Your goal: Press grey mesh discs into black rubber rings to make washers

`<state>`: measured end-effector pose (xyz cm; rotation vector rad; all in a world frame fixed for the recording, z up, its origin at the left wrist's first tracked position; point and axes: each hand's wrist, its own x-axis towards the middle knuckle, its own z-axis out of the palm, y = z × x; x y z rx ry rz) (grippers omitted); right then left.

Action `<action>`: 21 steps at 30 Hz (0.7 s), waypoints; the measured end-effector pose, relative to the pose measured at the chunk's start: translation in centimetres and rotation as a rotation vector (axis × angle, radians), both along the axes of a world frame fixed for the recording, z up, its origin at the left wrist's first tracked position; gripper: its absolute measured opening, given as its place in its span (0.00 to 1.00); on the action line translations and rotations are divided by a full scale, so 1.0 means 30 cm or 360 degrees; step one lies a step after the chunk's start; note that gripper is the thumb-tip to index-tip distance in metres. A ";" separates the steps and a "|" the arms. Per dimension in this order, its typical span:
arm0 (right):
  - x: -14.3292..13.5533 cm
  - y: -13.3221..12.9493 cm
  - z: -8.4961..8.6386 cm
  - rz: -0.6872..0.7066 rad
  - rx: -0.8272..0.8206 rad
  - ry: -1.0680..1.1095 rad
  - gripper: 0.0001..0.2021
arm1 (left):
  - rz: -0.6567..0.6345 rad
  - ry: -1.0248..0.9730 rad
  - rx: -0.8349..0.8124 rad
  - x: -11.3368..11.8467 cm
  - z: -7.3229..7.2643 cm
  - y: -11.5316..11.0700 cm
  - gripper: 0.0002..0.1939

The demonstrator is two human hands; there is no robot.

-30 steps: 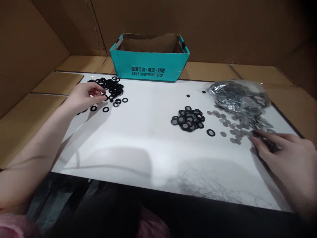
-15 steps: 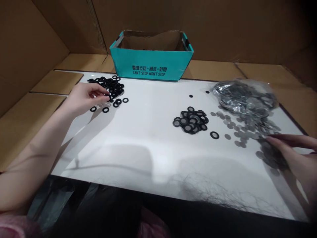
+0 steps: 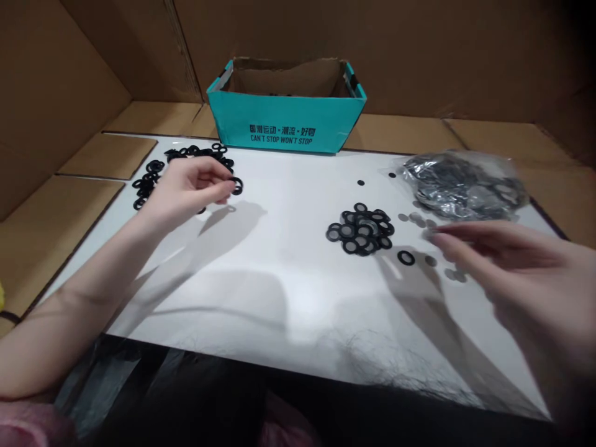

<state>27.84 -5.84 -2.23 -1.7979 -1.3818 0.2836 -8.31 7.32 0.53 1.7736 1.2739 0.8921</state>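
Observation:
Between thumb and fingertips, my left hand (image 3: 198, 183) pinches a black rubber ring (image 3: 238, 185), raised above the table. Behind and beside that hand lies a heap of black rings (image 3: 149, 181), partly covered by it. My right hand (image 3: 507, 261) is closed in a pinch on a small grey mesh disc (image 3: 429, 234), slightly blurred. Loose grey discs (image 3: 431, 261) lie under and around its fingers, many of them hidden. Between the two hands sits a pile of black rings with grey discs in their centres (image 3: 363, 231). One such ring (image 3: 406, 257) lies apart, to the pile's right.
A teal cardboard box (image 3: 285, 121) stands at the back of the white table (image 3: 279, 248). At the back right rests a clear plastic bag (image 3: 460, 183) full of grey discs. Cardboard walls (image 3: 419, 56) close off the back and sides.
My left hand has moved right, away from the ring heap, carrying a rubber ring. My right hand has come left and up from the disc pile with a disc at its fingertips.

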 end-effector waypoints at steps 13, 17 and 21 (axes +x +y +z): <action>-0.367 0.101 0.051 0.0807 -0.0144 0.0542 0.07 | -0.0577 -0.0618 -0.0945 0.171 -0.030 -0.171 0.08; -0.376 0.091 0.038 0.0815 -0.0187 0.0528 0.10 | -0.0642 -0.0594 -0.0995 0.173 -0.030 -0.178 0.05; -0.370 0.093 0.028 0.0873 -0.0202 0.0572 0.11 | -0.0691 -0.0575 -0.1013 0.174 -0.026 -0.183 0.03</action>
